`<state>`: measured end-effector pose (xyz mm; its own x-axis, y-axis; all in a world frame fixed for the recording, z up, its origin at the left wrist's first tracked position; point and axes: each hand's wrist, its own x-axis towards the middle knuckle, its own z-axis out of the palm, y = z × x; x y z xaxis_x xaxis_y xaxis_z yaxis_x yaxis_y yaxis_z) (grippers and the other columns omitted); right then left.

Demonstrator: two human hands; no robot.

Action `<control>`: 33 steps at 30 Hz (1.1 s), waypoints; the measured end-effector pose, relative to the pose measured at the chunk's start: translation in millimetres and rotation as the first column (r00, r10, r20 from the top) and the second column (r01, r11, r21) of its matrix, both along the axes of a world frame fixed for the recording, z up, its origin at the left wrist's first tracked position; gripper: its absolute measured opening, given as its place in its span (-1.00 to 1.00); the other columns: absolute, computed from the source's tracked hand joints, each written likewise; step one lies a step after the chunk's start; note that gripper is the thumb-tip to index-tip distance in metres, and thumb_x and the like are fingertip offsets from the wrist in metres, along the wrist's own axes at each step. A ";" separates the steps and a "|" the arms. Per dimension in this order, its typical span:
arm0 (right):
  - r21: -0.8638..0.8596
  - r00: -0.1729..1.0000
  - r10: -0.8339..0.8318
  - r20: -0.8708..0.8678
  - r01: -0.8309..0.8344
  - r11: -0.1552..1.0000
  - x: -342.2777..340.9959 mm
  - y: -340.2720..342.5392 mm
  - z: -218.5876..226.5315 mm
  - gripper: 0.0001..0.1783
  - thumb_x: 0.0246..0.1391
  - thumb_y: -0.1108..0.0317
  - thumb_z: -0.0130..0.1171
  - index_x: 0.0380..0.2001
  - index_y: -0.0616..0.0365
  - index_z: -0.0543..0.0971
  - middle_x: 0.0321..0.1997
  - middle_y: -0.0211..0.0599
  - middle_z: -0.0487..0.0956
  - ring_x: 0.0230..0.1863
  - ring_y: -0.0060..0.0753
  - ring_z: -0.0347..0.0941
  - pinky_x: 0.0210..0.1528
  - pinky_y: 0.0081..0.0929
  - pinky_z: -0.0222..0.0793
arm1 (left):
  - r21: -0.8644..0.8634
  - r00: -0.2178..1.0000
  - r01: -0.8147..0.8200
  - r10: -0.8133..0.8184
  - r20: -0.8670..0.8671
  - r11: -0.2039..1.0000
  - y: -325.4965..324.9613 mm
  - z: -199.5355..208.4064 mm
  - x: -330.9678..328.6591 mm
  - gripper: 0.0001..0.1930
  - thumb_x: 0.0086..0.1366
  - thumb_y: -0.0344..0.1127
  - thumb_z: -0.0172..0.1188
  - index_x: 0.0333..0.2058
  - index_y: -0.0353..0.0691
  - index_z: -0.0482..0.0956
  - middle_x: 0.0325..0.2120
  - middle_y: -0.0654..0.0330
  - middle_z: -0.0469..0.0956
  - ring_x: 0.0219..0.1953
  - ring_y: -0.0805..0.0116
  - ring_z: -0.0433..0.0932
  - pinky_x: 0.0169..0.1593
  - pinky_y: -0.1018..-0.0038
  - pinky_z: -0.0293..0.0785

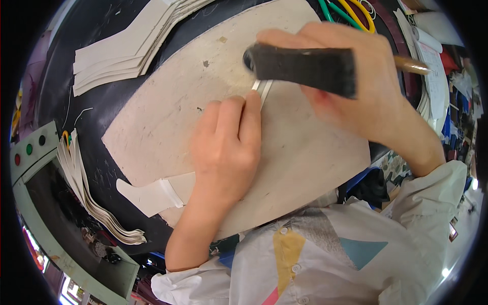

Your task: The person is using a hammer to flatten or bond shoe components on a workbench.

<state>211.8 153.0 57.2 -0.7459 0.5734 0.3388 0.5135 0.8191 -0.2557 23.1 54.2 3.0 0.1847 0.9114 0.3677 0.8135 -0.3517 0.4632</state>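
My right hand (351, 76) is closed round a hammer with a broad black head (305, 68). Its wooden handle (412, 65) sticks out beyond the hand to the right. Slightly blurred, the hammer head hangs over the upper end of a narrow white strip (264, 87). My left hand (226, 142) presses bent fingers down on the off-white cut piece that carries this strip. Most of that piece lies under the hand; its other end (145, 197), with a raised white band, shows left of my wrist. Both rest on a large worn beige board (305, 147).
A stack of off-white cut pieces (122, 48) lies at the far left. Nearer, a bundle of long strips (91, 193) sits beside a grey machine frame with buttons (29, 149). Green and yellow handles (358, 18) lie at the far right, on the black table (91, 119).
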 end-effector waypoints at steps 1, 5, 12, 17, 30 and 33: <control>-0.068 1.000 0.009 -0.002 -0.009 0.998 -2.1 -4.3 1.7 -0.47 -0.16 0.59 0.35 -0.02 0.05 0.66 -0.45 -0.31 0.55 -0.52 -0.17 0.50 -0.47 -0.36 0.40 | -0.009 1.000 -0.001 0.001 0.008 1.000 -1.3 -0.3 -0.3 -0.61 -0.02 -0.59 0.23 -0.13 -0.32 0.66 -0.35 0.12 0.52 -0.32 0.13 0.52 -0.25 0.29 0.49; 0.060 1.000 -0.020 0.020 0.019 0.998 -0.3 3.2 -8.0 -0.36 -0.31 0.64 0.31 0.00 0.11 0.65 -0.48 -0.29 0.50 -0.51 -0.15 0.47 -0.47 -0.35 0.39 | -0.052 0.999 -0.019 0.017 -0.032 0.998 -12.5 4.5 -10.5 -0.67 0.01 -0.55 0.29 -0.17 -0.23 0.67 -0.36 0.20 0.53 -0.34 0.23 0.52 -0.27 0.33 0.30; 0.045 0.996 0.042 0.079 -0.045 0.998 -3.5 -10.5 -0.1 -0.36 -0.34 0.59 0.33 -0.01 0.08 0.66 -0.46 -0.29 0.50 -0.45 -0.18 0.50 -0.44 -0.33 0.39 | -0.078 0.996 -0.086 0.083 -0.040 0.993 -27.9 7.1 -9.8 -0.76 0.13 -0.45 0.38 -0.18 -0.15 0.70 -0.37 0.27 0.56 -0.37 0.34 0.50 -0.15 0.40 0.20; -0.063 0.997 0.064 0.049 -0.061 0.996 -11.3 -27.9 3.3 -0.38 -0.32 0.56 0.35 -0.02 0.10 0.65 -0.51 -0.34 0.46 -0.48 -0.19 0.49 -0.47 -0.33 0.38 | -0.080 0.986 -0.147 0.140 -0.089 0.986 -35.6 3.6 -3.4 -0.76 0.14 -0.43 0.38 -0.17 -0.13 0.70 -0.35 0.30 0.57 -0.34 0.38 0.50 -0.12 0.39 0.19; -0.011 0.996 0.070 0.056 -0.069 0.998 -9.1 -29.2 -3.3 -0.38 -0.33 0.58 0.35 -0.04 0.01 0.68 -0.49 -0.36 0.49 -0.52 -0.21 0.48 -0.46 -0.34 0.39 | -0.025 0.981 -0.159 0.155 -0.116 0.987 -52.7 5.9 -3.3 -0.72 0.05 -0.45 0.30 -0.20 -0.25 0.69 -0.42 0.33 0.49 -0.35 0.41 0.46 -0.03 0.30 0.13; 0.001 0.996 0.065 0.068 -0.065 0.998 -13.9 -31.1 4.6 -0.36 -0.34 0.58 0.34 -0.02 0.01 0.67 -0.48 -0.34 0.51 -0.50 -0.20 0.49 -0.45 -0.33 0.39 | 0.171 0.919 -0.153 0.203 -0.337 0.973 -55.9 -1.3 9.2 -0.74 0.06 -0.47 0.29 -0.21 -0.15 0.69 -0.40 0.38 0.53 -0.34 0.42 0.46 -0.06 0.31 0.12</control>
